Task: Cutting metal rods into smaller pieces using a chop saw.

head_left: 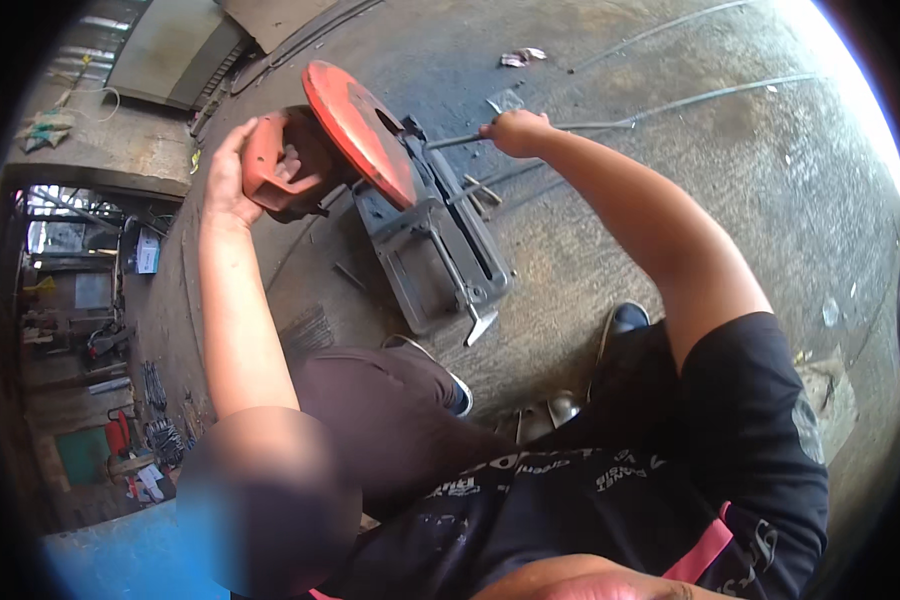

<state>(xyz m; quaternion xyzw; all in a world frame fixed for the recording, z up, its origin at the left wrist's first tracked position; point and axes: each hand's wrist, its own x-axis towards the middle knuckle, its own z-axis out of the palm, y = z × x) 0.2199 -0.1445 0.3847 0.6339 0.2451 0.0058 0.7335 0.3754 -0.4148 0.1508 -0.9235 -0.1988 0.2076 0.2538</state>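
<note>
Black shirt [560, 530] filling foreground; left hand [232, 180] holding red handle [262, 165] of saw [360, 125] standing on floor [570, 250]; right hand [517, 133] gripping grey rod [457, 141] pointing toward floor's right edge.

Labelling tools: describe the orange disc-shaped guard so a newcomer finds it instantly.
On the grey concrete floor sits a grey metal saw base. Near its far end, right of the left hand gripping an orange loop handle, is the guard: broad and round, unlike the handle.
</note>
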